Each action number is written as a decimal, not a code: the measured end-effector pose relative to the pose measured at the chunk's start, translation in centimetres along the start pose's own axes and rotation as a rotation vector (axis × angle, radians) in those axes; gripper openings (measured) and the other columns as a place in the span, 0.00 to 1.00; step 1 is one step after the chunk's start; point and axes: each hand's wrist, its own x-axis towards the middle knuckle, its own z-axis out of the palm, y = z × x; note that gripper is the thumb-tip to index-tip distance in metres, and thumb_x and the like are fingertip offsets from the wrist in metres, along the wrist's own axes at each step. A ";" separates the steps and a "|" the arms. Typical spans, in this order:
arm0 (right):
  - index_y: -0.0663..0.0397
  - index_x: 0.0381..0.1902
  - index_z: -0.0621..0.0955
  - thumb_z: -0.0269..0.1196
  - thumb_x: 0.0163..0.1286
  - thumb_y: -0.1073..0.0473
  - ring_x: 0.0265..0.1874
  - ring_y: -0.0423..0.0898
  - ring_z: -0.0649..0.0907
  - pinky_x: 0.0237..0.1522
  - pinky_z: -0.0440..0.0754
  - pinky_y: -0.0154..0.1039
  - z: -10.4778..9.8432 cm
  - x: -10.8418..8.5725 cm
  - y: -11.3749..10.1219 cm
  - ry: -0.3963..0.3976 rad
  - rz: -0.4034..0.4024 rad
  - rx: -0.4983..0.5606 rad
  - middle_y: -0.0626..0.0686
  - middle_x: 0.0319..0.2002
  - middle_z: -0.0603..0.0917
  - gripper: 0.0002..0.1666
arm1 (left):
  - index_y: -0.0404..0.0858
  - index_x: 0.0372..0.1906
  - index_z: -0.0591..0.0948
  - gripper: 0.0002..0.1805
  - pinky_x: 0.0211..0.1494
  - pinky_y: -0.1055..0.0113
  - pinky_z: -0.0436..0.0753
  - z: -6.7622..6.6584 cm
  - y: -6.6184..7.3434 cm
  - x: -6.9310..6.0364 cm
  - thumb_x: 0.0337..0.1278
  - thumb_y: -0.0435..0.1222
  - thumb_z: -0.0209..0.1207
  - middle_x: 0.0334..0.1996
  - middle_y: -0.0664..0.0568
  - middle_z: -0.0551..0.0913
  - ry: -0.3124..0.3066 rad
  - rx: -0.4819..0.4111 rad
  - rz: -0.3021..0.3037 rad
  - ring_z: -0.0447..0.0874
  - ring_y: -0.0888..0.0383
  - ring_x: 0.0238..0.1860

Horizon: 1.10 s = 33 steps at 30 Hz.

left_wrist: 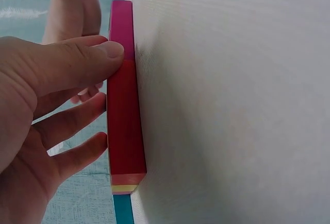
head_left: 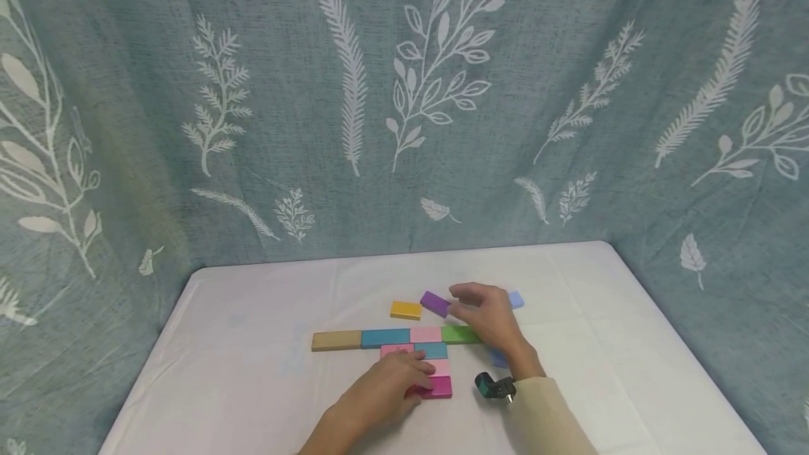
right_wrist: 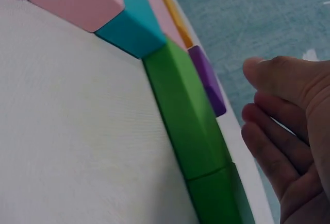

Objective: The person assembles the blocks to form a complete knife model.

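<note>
My left hand point(head_left: 387, 385) lies over the near rows of wooden blocks. Its thumb touches the front face where a magenta block point(head_left: 440, 389) meets a red block point(left_wrist: 125, 126), with the other fingers at the top side. My right hand point(head_left: 491, 313) hovers over the right end of the far row, near a green block point(head_left: 458, 334); nothing shows between its loosely bent fingers. Just left of its fingertips lies a purple block point(head_left: 433, 303), apart from the hand. Pink point(head_left: 397, 350) and teal point(head_left: 432, 350) blocks form a near row, partly hidden by the left hand.
A tan block point(head_left: 336, 341), a blue block point(head_left: 385, 338) and a pink block point(head_left: 426, 334) continue the far row leftward. Behind it lies a yellow block point(head_left: 406, 310). Light blue pieces point(head_left: 516, 299) show beside the right hand. Patterned curtain point(head_left: 379, 216) surrounds the white table point(head_left: 253, 385).
</note>
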 end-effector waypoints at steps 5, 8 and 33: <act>0.51 0.57 0.91 0.79 0.67 0.59 0.57 0.54 0.92 0.65 0.90 0.57 0.7 0.4 0.0 -0.016 0.007 -0.034 0.50 0.54 0.94 0.20 | 0.54 0.55 0.94 0.15 0.79 0.51 0.82 0.1 -0.1 0.0 0.67 0.38 0.75 0.62 0.64 0.90 0.014 -0.001 0.012 0.83 0.56 0.73; 0.50 0.56 0.92 0.80 0.66 0.60 0.57 0.53 0.91 0.66 0.89 0.56 1.1 0.7 0.1 -0.031 0.021 -0.059 0.50 0.54 0.94 0.21 | 0.53 0.55 0.94 0.15 0.79 0.51 0.82 0.1 -0.2 0.0 0.66 0.37 0.76 0.61 0.64 0.91 0.021 -0.010 0.017 0.84 0.56 0.73; 0.54 0.60 0.89 0.74 0.72 0.64 0.62 0.55 0.91 0.68 0.88 0.55 -2.0 -2.7 0.1 0.025 0.020 -0.053 0.53 0.58 0.93 0.20 | 0.53 0.56 0.94 0.16 0.77 0.53 0.84 0.4 -0.2 0.0 0.66 0.37 0.75 0.61 0.64 0.91 0.024 -0.014 0.011 0.84 0.57 0.73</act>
